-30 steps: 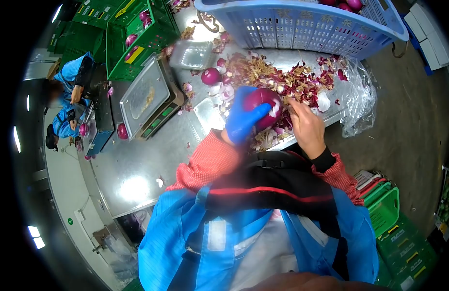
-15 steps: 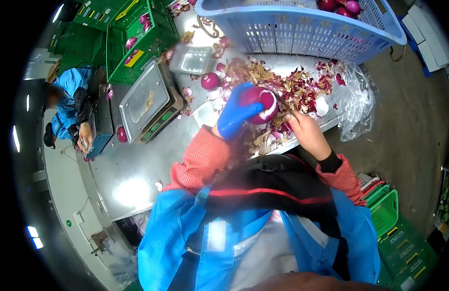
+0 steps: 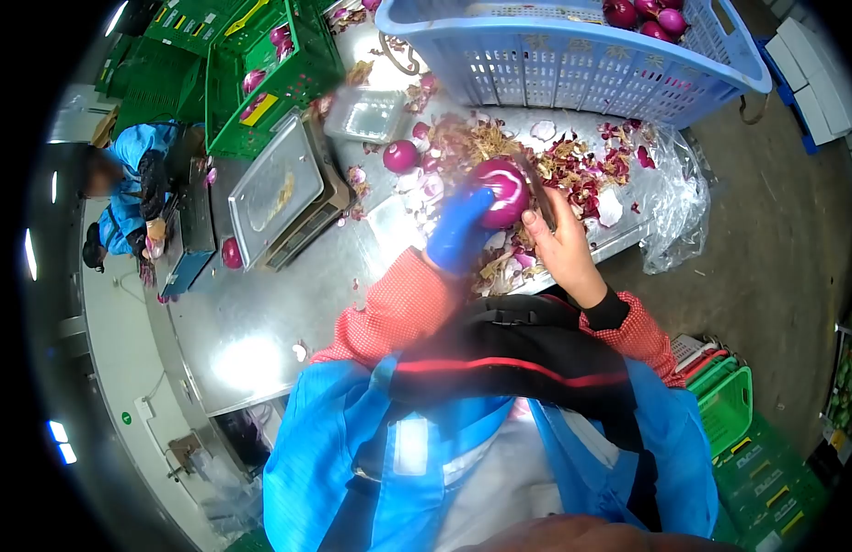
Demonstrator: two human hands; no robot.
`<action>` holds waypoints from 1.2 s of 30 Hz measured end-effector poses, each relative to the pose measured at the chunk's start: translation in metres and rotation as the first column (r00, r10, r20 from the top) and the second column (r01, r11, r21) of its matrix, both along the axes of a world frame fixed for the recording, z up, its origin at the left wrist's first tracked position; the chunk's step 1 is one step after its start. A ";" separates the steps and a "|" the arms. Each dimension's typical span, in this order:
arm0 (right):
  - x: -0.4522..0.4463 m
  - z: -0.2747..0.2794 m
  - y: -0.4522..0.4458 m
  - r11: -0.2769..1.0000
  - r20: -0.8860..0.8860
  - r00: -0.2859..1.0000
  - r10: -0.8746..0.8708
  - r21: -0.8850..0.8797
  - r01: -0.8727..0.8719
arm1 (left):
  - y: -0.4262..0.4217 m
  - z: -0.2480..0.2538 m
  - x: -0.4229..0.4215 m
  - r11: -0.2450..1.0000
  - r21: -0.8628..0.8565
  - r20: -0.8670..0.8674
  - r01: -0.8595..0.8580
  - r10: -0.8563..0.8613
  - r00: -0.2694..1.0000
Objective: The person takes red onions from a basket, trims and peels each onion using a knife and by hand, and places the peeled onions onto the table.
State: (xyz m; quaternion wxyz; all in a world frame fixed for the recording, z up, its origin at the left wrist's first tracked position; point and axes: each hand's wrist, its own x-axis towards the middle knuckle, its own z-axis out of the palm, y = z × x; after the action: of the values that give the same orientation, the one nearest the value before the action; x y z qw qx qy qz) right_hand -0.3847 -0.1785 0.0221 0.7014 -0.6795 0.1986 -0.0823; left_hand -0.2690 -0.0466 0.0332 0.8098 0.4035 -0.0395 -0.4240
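My left hand (image 3: 458, 230), in a blue glove, is closed around a red onion (image 3: 501, 191) with a pale patch on its upper side. Bare, my right hand (image 3: 562, 241) grips a dark, narrow knife (image 3: 539, 191), partly hidden by the fingers; its blade stands close to the onion's right side. Dry onion skins (image 3: 582, 170) lie in a heap beyond and beside both hands. Another red onion (image 3: 400, 156) rests on the metal table (image 3: 260, 322), left of the glove.
A blue crate (image 3: 573, 69) with several onions stands at the far side. To the left are a scale (image 3: 283, 198), a clear plastic tray (image 3: 366, 115) and a green crate (image 3: 270, 87). A plastic bag (image 3: 674, 198) hangs over the right edge. A co-worker (image 3: 141, 184) stands far left.
The onion has turned in my left hand, and its white strip now faces differently. My right hand has moved slightly left and up, its fingers more extended along the knife.
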 end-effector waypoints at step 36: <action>-0.018 -0.005 -0.012 0.762 0.015 0.997 -0.071 -0.644 0.063 | 0.016 0.026 0.008 0.932 0.333 0.443 0.145 -0.290 0.848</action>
State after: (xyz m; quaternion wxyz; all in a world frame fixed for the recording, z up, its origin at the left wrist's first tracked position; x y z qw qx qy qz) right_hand -0.4027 -0.1900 0.0170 0.4214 -0.8718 0.1861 -0.1669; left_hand -0.2606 -0.0305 0.0591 0.6527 0.6027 -0.2249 -0.4002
